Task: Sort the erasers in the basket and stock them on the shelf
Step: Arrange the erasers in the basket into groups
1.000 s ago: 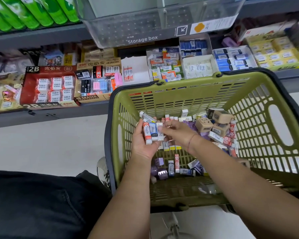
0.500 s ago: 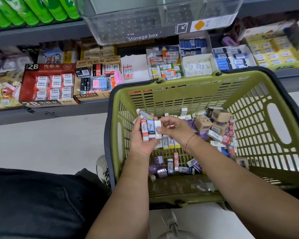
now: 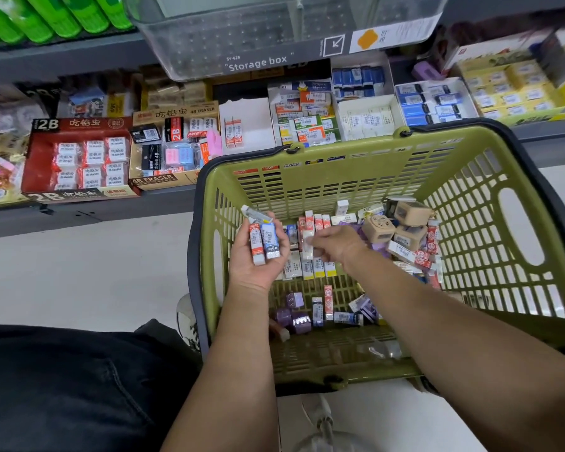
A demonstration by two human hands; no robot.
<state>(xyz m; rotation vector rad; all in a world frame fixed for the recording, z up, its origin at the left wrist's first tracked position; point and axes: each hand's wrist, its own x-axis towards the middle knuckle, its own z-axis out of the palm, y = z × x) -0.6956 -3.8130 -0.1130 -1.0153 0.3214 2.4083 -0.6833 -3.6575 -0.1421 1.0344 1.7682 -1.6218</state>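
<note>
Green plastic, dark-rimmed, the one basket (image 3: 307, 182) stands on the floor before the shelf (image 3: 111, 208). Two hands work over it.

The left hand (image 3: 258, 265) grips three erasers (image 3: 263, 243). A red-and-white one and a blue-and-white one lie side by side on the palm with the fingers curled round them. A pale one lies crosswise at the fingertips.

The right hand (image 3: 336, 243) pinches one white eraser (image 3: 307, 244) between thumb and fingers, just beside the left hand's bundle but apart from it. Half a second ago that white eraser stood third in the left hand's row with the right fingers on it. It has since come away to the right.

The basket floor holds the loose rest:
- three tan boxes (image 3: 411, 213) at the far right
- three purple erasers (image 3: 294, 300) toward the near wall
- a row of white ones under the hands
- red-and-white ones scattered about

On the shelf, a red 2B box (image 3: 46, 158) shows six wrapped packs. A white box (image 3: 255, 125) holds two red-and-white erasers.
</note>
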